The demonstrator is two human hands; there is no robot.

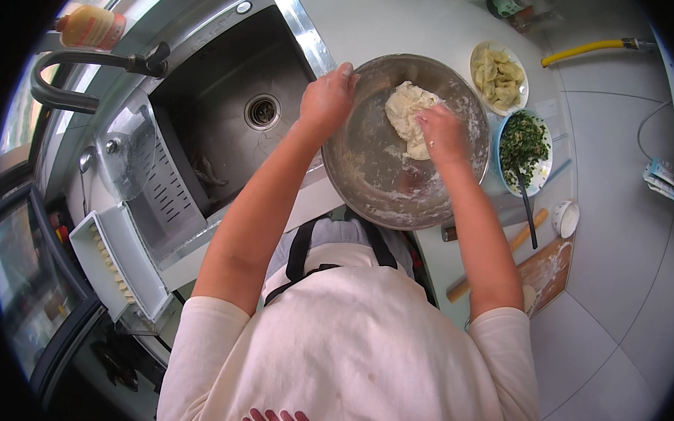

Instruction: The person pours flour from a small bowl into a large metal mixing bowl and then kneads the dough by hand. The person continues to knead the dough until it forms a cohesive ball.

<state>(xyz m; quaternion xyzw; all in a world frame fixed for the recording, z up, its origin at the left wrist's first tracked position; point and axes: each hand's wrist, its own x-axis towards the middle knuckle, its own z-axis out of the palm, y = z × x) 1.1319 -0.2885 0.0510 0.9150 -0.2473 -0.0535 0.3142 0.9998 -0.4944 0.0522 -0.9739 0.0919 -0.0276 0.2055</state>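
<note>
A wide stainless steel bowl (368,155) stands at the counter's front edge, its inside smeared with flour and bits of dough. My left hand (328,97) grips the bowl's rim on the left side. Inside the bowl lies a rough, shaggy lump of pale dough (405,111). My right hand (442,135) is on the right side of this lump, fingers curled into it and partly blurred. The fingertips are partly hidden against the dough.
Left is a steel sink (225,61) with a faucet (62,102). Right of the bowl are a plate of dumplings (498,79), a bowl of chopped green filling (520,143) with a dark-handled utensil, a rolling pin (527,231), a small cup (567,218) and a floured wooden board (551,267).
</note>
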